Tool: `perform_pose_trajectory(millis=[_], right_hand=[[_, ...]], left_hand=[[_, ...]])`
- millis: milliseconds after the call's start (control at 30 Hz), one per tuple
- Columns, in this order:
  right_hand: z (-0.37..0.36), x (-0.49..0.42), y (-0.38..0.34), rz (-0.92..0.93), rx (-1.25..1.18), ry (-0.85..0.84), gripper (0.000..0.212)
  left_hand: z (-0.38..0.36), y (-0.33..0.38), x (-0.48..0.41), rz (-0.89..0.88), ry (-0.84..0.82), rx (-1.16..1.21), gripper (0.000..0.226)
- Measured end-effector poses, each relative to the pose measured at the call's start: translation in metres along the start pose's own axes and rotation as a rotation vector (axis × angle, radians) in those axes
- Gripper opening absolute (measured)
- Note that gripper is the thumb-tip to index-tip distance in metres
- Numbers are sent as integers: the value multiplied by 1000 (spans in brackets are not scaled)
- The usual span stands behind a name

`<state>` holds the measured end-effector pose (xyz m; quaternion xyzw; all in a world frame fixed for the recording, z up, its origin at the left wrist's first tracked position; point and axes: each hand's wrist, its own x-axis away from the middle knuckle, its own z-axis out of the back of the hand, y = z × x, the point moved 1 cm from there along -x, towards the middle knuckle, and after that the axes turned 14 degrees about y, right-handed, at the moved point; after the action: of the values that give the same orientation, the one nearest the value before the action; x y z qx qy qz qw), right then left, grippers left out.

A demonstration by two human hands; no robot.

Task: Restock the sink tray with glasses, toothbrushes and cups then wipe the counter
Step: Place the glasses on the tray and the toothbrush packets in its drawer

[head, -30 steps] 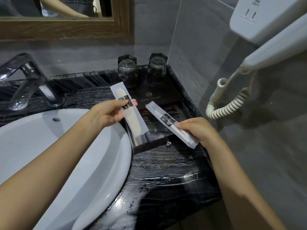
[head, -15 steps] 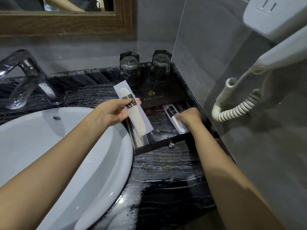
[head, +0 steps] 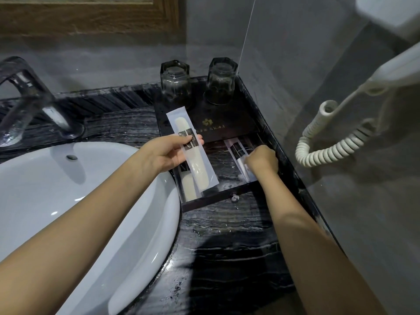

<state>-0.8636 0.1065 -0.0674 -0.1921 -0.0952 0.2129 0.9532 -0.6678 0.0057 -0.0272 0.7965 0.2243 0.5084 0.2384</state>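
Note:
A black tray point(head: 229, 123) sits on the dark marble counter right of the basin, its front drawer point(head: 218, 197) pulled open. Two upturned glasses point(head: 175, 80) point(head: 221, 79) stand at the tray's back. My left hand point(head: 163, 153) holds a wrapped toothbrush packet point(head: 193, 153) above the drawer's left side. Under it, another packet point(head: 188, 185) lies in the drawer. My right hand point(head: 262, 159) is down in the drawer's right end, fingers closed on a second wrapped packet point(head: 237, 148) that lies against the drawer floor.
A white basin point(head: 68, 201) fills the left, with a chrome tap point(head: 29, 98) behind it. A wall-mounted hair dryer with a coiled cord point(head: 329, 144) hangs at the right wall. A wood-framed mirror point(head: 91, 17) is above. The marble counter point(head: 227, 246) runs toward me.
My right hand has carried its packet from above the counter's front down into the right end of the drawer. My left hand has stayed put with its packet.

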Motion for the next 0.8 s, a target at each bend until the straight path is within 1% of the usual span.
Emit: perform_pose_trajectory(millis=[100, 167, 200, 233, 267, 300, 367, 400, 500, 600, 667, 700, 733, 767, 800], right_hand=[[6, 6, -1, 40, 109, -1, 28], [14, 16, -6, 131, 182, 50, 26], [18, 21, -9, 202, 163, 105, 26], [21, 28, -12, 273, 88, 148, 27], [25, 36, -15, 325, -40, 146, 28], [28, 44, -18, 310, -220, 72, 31], [33, 62, -25, 176, -565, -218, 38], [34, 68, -28, 144, -648, -308, 39], [40, 76, -32, 156, -690, -327, 21], [47, 75, -30, 125, -762, -362, 11], [57, 71, -26, 115, -739, -331, 8], [61, 67, -22, 101, -721, -321, 7], [67, 65, -16, 83, -697, -319, 4], [74, 62, -10, 77, -654, -323, 4], [79, 60, -5, 65, -600, -336, 8]], left_hand=[[-5, -3, -2, 5, -5, -14, 17], [-9, -5, -2, 5, -14, -16, 17], [-10, -5, -2, 4, -19, -14, 17], [-12, -5, -2, 1, -22, -13, 17], [-14, -5, -2, -6, -24, -11, 18], [-16, -5, -2, -18, -24, -14, 18], [-20, -5, 0, -53, -36, -26, 18], [-22, -4, 1, -70, -49, -33, 18], [-27, -2, 4, -130, -68, -52, 19], [-30, -1, 8, -171, -58, -67, 15], [-28, 2, 8, -219, -20, -103, 11], [-25, 4, 6, -282, 29, -151, 12], [-20, 7, 2, -396, 105, -240, 16], [-14, 9, -1, -556, 200, -380, 22], [-7, 11, -5, -748, 303, -569, 28]])
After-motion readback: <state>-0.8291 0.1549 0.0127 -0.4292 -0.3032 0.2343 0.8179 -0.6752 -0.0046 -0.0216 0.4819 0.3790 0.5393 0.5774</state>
